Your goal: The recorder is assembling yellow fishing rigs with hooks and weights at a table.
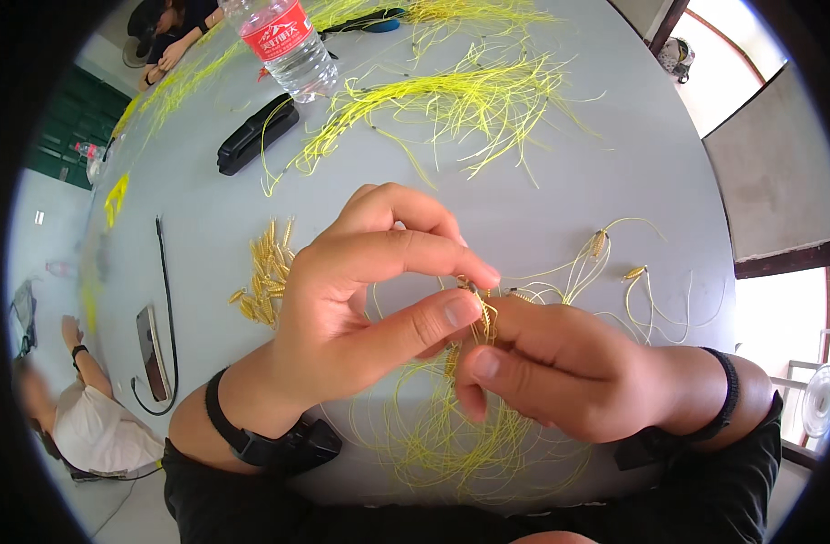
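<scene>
My left hand (356, 295) is closed in a pinch, its thumb and index fingertips at the upper end of a small gold wire coil (487, 319). The thumb and fingers of my right hand (582, 367) grip the same coil from the right. Thin yellow line runs from around the coil; fingers hide just how it is attached. Below the hands lies a loose tangle of yellow line (474, 458). Left of my left hand is a pile of gold coils (268, 272). Two more coils with line attached, one upright (599, 243) and one tilted (634, 272), rest to the right.
Beyond my hands lie a bundle of yellow lines (469, 104), a black stapler-like tool (257, 134) and a water bottle (292, 54). A phone (152, 354) and black cable (167, 290) are at the left. Two other people sit around the grey table (641, 163).
</scene>
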A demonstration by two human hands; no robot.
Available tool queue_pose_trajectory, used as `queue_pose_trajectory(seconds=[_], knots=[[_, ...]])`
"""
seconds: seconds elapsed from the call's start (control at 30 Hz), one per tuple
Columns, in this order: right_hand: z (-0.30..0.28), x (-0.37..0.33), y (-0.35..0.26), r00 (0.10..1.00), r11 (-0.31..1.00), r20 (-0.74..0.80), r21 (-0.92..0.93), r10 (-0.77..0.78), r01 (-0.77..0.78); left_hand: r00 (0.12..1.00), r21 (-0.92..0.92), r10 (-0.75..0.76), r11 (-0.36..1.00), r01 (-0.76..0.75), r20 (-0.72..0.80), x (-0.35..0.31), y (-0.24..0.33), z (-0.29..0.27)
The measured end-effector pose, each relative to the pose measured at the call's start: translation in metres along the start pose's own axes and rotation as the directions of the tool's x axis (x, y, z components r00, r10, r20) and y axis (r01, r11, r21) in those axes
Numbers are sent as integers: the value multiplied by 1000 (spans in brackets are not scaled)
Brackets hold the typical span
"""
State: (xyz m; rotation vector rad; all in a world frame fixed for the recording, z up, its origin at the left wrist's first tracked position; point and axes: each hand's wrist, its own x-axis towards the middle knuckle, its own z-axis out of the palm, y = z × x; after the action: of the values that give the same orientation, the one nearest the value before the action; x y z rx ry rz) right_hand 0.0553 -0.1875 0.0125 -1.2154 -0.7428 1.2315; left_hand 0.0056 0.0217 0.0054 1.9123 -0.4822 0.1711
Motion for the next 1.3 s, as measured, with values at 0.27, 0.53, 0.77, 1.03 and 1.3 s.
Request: queue_pose_trajectory(seconds=[0.27, 0.53, 0.77, 1.03, 1.3], knots=[[4, -2, 0, 1000, 958, -9, -286, 9, -11, 990, -159, -139, 978, 133, -29, -2, -12, 4], [2, -5, 14, 901, 969, 392, -78, -186, 234, 970, 102, -218, 973, 207, 110, 3, -9, 4], [-25, -1, -8, 947, 989, 318, -151, 41, 8, 970, 254, -205, 953, 167, 132, 0, -15, 6], [-40, 14, 12, 797, 657, -345, -750, -495, 83, 983, 362, -156, 926, 110, 98, 2, -15, 9], [-42, 15, 12, 677, 124, -173, -985, -715, -120, 982, 370, -175, 919, 139, 66, 2, -18, 10]])
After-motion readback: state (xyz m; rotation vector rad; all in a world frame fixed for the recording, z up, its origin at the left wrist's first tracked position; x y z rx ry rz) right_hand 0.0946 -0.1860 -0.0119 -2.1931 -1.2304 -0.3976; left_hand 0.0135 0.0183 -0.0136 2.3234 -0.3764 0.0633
